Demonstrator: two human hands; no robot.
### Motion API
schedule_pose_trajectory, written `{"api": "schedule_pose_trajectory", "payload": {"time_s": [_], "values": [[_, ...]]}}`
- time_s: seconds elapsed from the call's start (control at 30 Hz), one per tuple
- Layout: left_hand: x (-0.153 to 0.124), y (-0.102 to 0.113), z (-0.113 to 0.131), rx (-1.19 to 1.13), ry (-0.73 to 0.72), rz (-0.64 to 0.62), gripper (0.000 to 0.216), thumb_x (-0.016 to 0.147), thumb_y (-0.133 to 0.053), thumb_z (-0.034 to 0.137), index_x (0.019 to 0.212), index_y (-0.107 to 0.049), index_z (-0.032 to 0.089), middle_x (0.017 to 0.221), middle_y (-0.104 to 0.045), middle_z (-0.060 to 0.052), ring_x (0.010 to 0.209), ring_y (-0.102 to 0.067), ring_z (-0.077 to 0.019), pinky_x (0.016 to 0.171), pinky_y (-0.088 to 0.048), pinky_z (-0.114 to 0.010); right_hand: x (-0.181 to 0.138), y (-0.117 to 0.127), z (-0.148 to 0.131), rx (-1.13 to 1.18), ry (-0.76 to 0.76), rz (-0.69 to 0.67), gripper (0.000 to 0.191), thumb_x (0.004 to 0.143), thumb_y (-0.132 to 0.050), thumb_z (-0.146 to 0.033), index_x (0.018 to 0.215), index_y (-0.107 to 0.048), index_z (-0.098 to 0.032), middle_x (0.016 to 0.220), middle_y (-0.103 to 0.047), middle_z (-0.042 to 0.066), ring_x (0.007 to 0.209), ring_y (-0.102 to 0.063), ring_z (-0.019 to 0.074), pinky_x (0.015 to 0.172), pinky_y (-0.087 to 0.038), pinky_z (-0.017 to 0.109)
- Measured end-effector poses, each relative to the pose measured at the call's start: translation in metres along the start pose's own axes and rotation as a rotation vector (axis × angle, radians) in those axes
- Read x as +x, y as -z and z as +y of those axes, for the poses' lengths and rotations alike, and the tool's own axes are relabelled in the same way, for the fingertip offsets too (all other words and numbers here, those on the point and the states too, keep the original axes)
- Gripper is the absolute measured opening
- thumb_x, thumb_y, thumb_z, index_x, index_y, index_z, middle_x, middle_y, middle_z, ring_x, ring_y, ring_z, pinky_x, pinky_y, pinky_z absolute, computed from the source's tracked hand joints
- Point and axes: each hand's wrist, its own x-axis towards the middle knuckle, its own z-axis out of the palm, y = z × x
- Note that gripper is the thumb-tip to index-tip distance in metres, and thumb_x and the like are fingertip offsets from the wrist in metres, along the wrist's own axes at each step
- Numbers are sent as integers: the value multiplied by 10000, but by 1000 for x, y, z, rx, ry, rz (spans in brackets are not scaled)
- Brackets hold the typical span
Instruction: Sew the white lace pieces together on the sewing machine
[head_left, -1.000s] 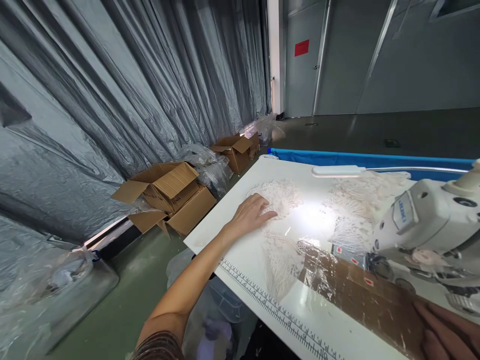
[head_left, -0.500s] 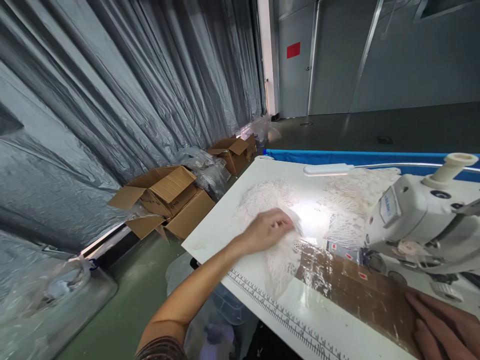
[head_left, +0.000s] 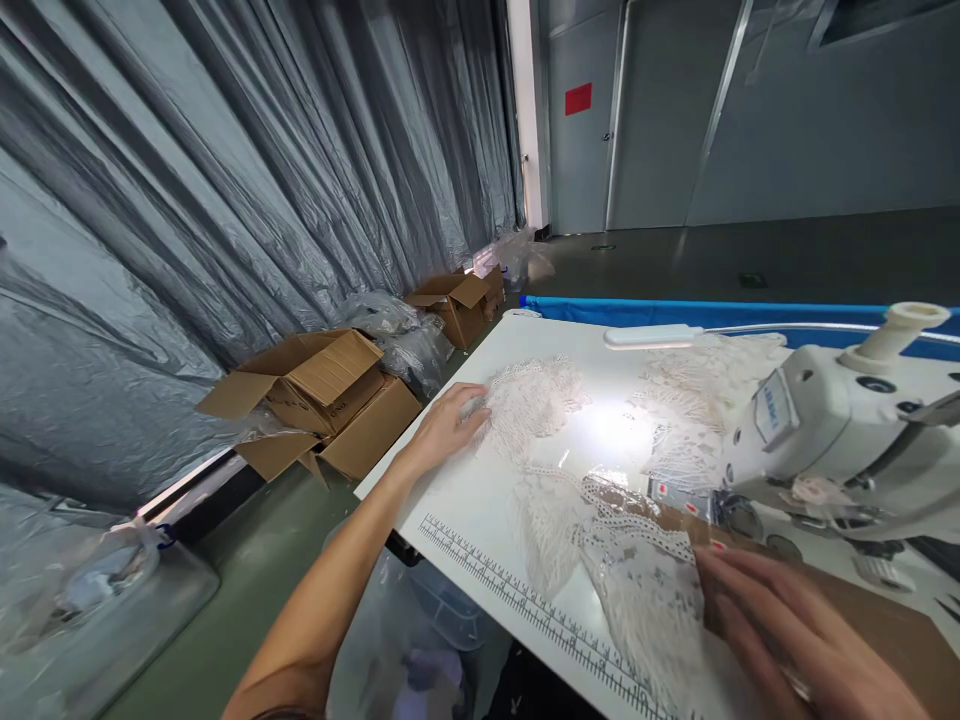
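My left hand [head_left: 448, 428] reaches to the left edge of a white lace pile [head_left: 536, 395]; its fingers are stretched out and slightly apart, touching the lace. My right hand [head_left: 795, 620] is at the right end of another lace piece [head_left: 645, 570], its fingertips and thumb closed at the edge. That piece has a dotted band along its top and hangs toward me. Beneath it lies a brown board [head_left: 855, 600] with a shiny, clear-taped surface. A smaller lace piece [head_left: 551, 525] rests just left of it.
A white sewing machine [head_left: 825, 420] stands at the right of the white table [head_left: 450, 490]. More lace [head_left: 686, 430] lies beside it under a bright lamp spot. A ruler strip [head_left: 517, 600] runs along the front edge. Open cardboard boxes [head_left: 322, 385] sit on the floor at left.
My left hand has left the lace at the middle and moved left to the pile. A lace piece now lies over the brown board, reaching my right hand, which has shifted left.
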Motion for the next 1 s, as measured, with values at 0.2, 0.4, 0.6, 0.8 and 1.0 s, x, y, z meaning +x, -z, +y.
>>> {"api": "schedule_pose_trajectory", "payload": {"time_s": [0.2,0.4,0.6,0.8,1.0], "values": [[-35,-10,-9,-58,-86,-134,264,964,-478,369,1065,-661,208,1145,-646,-54,1043,-619,-194,891,-517,-334,119,-46,-36,193,-58,-154,474,973,-382,-395,1422,-380,-242,1222,-561,133,933,-632,234,715,-553,373],[-50,-22,-15,24,-260,-198,330,958,-511,364,1222,-590,183,1291,-581,-95,1205,-535,-234,1012,-456,-406,219,-112,-23,119,-288,-208,615,931,-388,-519,1388,-403,-108,1212,-554,198,1045,-576,302,826,-486,410],[-58,-25,-20,72,-294,-172,395,939,-554,355,1280,-529,159,1369,-517,-122,1254,-489,-255,1044,-422,-438,260,-151,-17,-15,-401,-255,684,850,-465,-616,1282,-474,-85,1095,-597,214,1058,-517,372,830,-443,483],[-58,-25,-20,84,-305,-167,359,932,-567,333,1248,-539,164,1366,-518,-126,1237,-508,-259,1031,-430,-445,263,-165,-14,-48,-423,-162,494,818,-519,-576,1079,-606,-167,933,-606,155,950,-509,356,738,-441,492],[-56,-26,-21,115,-309,-165,351,930,-569,339,1229,-542,155,1355,-526,-126,1229,-510,-264,1023,-435,-438,252,-163,-26,10,-239,-29,251,859,-470,-340,1022,-588,-192,1049,-580,137,1021,-496,323,809,-425,492]]}}
